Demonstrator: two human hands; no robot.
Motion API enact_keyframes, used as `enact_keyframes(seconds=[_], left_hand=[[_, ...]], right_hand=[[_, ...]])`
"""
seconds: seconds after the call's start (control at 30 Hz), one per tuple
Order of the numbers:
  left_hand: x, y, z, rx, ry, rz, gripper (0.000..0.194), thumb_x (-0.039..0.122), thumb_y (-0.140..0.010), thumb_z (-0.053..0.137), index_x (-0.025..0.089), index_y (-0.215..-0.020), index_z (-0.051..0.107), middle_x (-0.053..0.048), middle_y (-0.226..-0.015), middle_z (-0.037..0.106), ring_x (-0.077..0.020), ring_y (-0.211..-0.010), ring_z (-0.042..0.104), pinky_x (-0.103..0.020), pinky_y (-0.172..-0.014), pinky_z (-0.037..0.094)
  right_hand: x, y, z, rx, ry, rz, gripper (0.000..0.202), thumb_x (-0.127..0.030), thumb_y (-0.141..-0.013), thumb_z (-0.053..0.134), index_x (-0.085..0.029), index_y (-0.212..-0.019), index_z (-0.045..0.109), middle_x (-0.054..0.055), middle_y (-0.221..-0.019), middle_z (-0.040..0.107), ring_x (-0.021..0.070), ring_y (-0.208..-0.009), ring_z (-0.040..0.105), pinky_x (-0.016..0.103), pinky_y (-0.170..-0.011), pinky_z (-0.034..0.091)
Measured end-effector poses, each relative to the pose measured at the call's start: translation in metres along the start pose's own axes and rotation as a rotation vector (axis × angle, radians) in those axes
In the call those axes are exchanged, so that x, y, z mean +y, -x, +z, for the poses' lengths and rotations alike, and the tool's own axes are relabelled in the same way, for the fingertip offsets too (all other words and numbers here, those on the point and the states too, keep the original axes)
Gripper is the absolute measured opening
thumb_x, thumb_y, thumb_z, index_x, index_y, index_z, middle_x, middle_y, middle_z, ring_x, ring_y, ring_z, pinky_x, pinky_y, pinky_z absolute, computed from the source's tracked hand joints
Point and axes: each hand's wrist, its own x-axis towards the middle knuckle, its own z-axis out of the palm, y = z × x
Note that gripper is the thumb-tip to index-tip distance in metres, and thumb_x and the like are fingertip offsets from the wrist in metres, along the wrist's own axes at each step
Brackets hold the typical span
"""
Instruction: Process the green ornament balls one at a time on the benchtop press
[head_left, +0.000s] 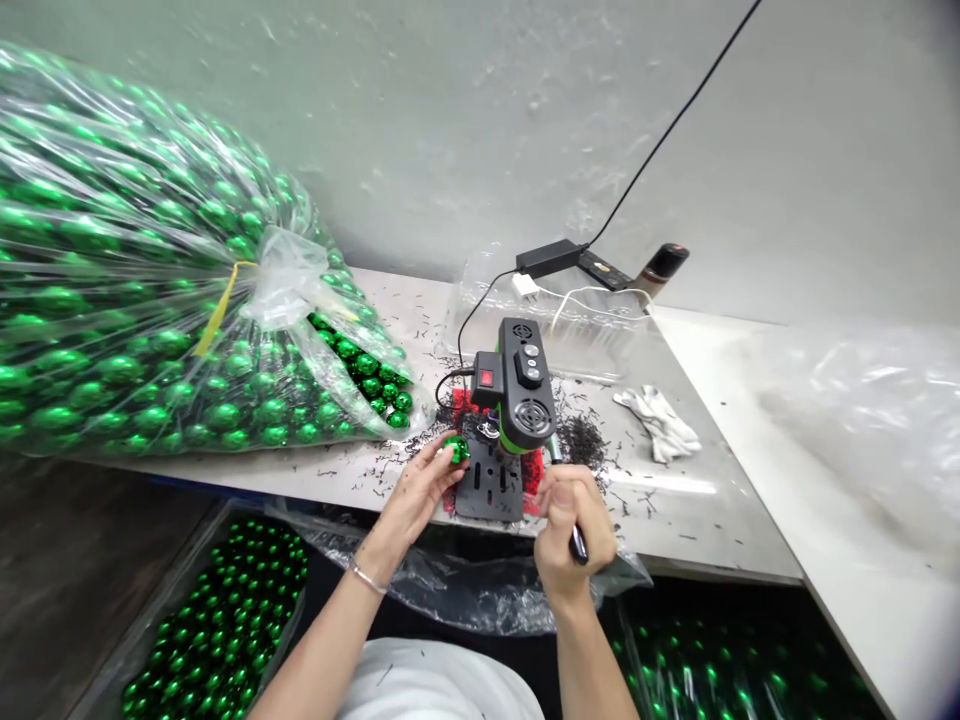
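Between the fingers of my left hand [421, 487] is a shiny green bauble [457, 450], held just left of a small black bench machine [527, 385]. The machine has round vents, buttons and a red switch, and stands over a slotted black base plate [489, 490]. My right hand [576, 520] is wrapped round a black-ended lever handle [578, 545] at the machine's right side. Small black bits [582, 440] lie in a heap behind my right hand and are scattered round the base. The underside of the machine's head is hidden from me.
A large clear bag of green baubles [150, 330] leans at the left, its side torn open. White gloves [660, 422], a clear plastic tray [600, 340], a black power adapter [551, 258] and a dark-capped can [664, 264] are on the table. More baubles [225, 620] fill a container below left.
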Motion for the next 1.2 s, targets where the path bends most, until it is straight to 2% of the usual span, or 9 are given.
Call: enact_keyframes(seconds=[0.07, 0.17, 0.3, 0.43, 0.6, 0.73, 0.9, 1.03, 1.2], left_hand=[[-0.011, -0.005, 0.004, 0.01, -0.143, 0.067, 0.046, 0.033, -0.075, 0.081, 0.018, -0.118, 0.07, -0.006, -0.101, 0.075, -0.0173, -0.089, 0.072, -0.027, -0.082, 0.057], [-0.024, -0.013, 0.009, 0.021, -0.496, 0.221, 0.04, 0.031, -0.077, 0.076, 0.018, -0.115, 0.072, -0.007, -0.103, 0.075, -0.0198, -0.09, 0.07, -0.034, -0.088, 0.056], [-0.031, -0.017, 0.012, 0.036, -0.919, 0.477, 0.031, 0.028, -0.08, 0.071, 0.022, -0.111, 0.073, -0.007, -0.106, 0.076, -0.024, -0.097, 0.069, -0.041, -0.094, 0.054], [-0.035, -0.015, 0.012, -0.025, -1.092, 0.66, 0.029, 0.028, -0.085, 0.068, 0.02, -0.113, 0.071, -0.009, -0.109, 0.076, -0.0253, -0.103, 0.069, -0.042, -0.095, 0.054], [-0.043, -0.016, 0.009, -0.097, -1.177, 0.825, 0.029, 0.031, -0.09, 0.066, 0.019, -0.116, 0.069, -0.011, -0.113, 0.074, -0.0252, -0.105, 0.068, -0.042, -0.095, 0.053], [-0.048, -0.019, 0.007, -0.078, -1.201, 0.858, 0.028, 0.037, -0.089, 0.069, 0.02, -0.111, 0.071, -0.01, -0.108, 0.075, -0.026, -0.1, 0.067, -0.045, -0.095, 0.05], [-0.049, -0.02, 0.006, -0.094, -1.138, 0.795, 0.031, 0.038, -0.085, 0.073, 0.023, -0.113, 0.072, -0.009, -0.106, 0.074, -0.0273, -0.101, 0.065, -0.045, -0.097, 0.046], [-0.048, -0.02, 0.006, -0.103, -1.107, 0.739, 0.031, 0.038, -0.084, 0.074, 0.025, -0.112, 0.073, -0.008, -0.107, 0.074, -0.0285, -0.103, 0.063, -0.045, -0.099, 0.043], [-0.047, -0.019, 0.006, -0.115, -1.091, 0.731, 0.031, 0.037, -0.084, 0.073, 0.024, -0.113, 0.072, -0.009, -0.108, 0.074, -0.0289, -0.104, 0.062, -0.046, -0.1, 0.042]], right_hand=[[-0.001, -0.001, 0.0, -0.005, -0.003, -0.01, 0.031, -0.007, -0.093, 0.045, -0.02, -0.066, 0.048, -0.001, -0.067, 0.053, 0.0115, -0.061, 0.052, 0.027, -0.056, 0.04], [-0.001, -0.002, 0.0, -0.005, -0.01, -0.026, 0.03, -0.006, -0.092, 0.045, -0.02, -0.066, 0.048, -0.002, -0.066, 0.052, 0.0118, -0.062, 0.053, 0.027, -0.056, 0.041], [0.0, -0.001, -0.001, -0.01, -0.006, -0.039, 0.029, -0.004, -0.092, 0.045, -0.02, -0.067, 0.048, -0.001, -0.067, 0.052, 0.0119, -0.064, 0.054, 0.026, -0.056, 0.041], [0.001, 0.0, -0.001, -0.014, 0.0, -0.05, 0.029, -0.004, -0.091, 0.045, -0.02, -0.068, 0.048, -0.002, -0.066, 0.051, 0.0118, -0.063, 0.053, 0.026, -0.056, 0.041], [0.002, 0.002, -0.002, -0.013, -0.008, -0.05, 0.028, -0.005, -0.091, 0.046, -0.021, -0.069, 0.048, -0.003, -0.064, 0.051, 0.0127, -0.064, 0.054, 0.027, -0.058, 0.042], [0.005, 0.007, -0.004, -0.031, -0.013, -0.025, 0.027, -0.007, -0.092, 0.046, -0.021, -0.069, 0.048, -0.002, -0.066, 0.052, 0.0129, -0.064, 0.054, 0.028, -0.059, 0.043], [0.023, 0.025, -0.002, -0.042, -0.001, -0.082, 0.027, -0.015, -0.096, 0.042, -0.02, -0.07, 0.049, 0.001, -0.072, 0.057, 0.0126, -0.065, 0.054, 0.031, -0.064, 0.047], [0.043, 0.043, 0.006, 0.015, 0.045, -0.175, 0.03, -0.021, -0.099, 0.038, -0.021, -0.071, 0.049, 0.0, -0.074, 0.058, 0.0124, -0.062, 0.056, 0.036, -0.071, 0.052], [0.058, 0.056, 0.015, 0.079, 0.04, -0.189, 0.031, -0.024, -0.1, 0.035, -0.022, -0.071, 0.047, -0.001, -0.073, 0.057, 0.012, -0.06, 0.058, 0.04, -0.077, 0.055]])
